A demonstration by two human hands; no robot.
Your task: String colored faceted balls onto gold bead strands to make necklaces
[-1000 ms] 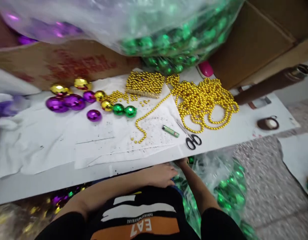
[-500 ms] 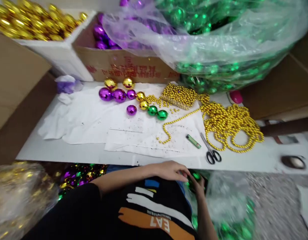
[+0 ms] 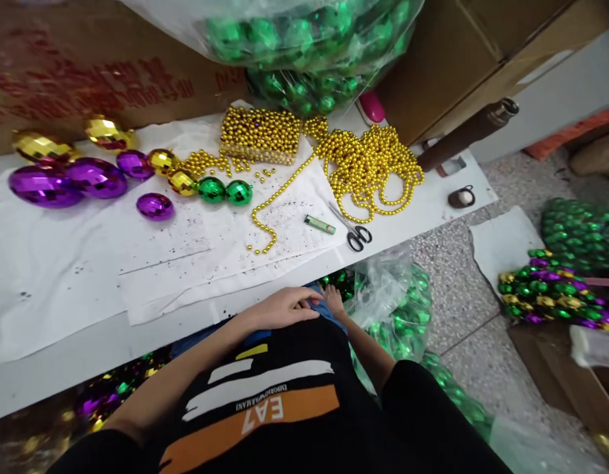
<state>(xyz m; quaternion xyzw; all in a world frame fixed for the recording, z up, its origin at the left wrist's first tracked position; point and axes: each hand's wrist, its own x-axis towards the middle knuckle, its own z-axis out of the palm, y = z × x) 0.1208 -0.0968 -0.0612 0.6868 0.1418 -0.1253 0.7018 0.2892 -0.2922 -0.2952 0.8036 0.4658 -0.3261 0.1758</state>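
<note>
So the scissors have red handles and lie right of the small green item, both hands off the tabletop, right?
Not red: the head view shows black-handled scissors, lying right of the small green item, with the left hand and right hand off the tabletop.

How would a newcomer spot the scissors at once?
On the white table, find the heaped gold bead strands. By their near edge, right of the small green stick, lie the scissors. Their black-looped shape sets them apart from gold and green neighbours.
</note>
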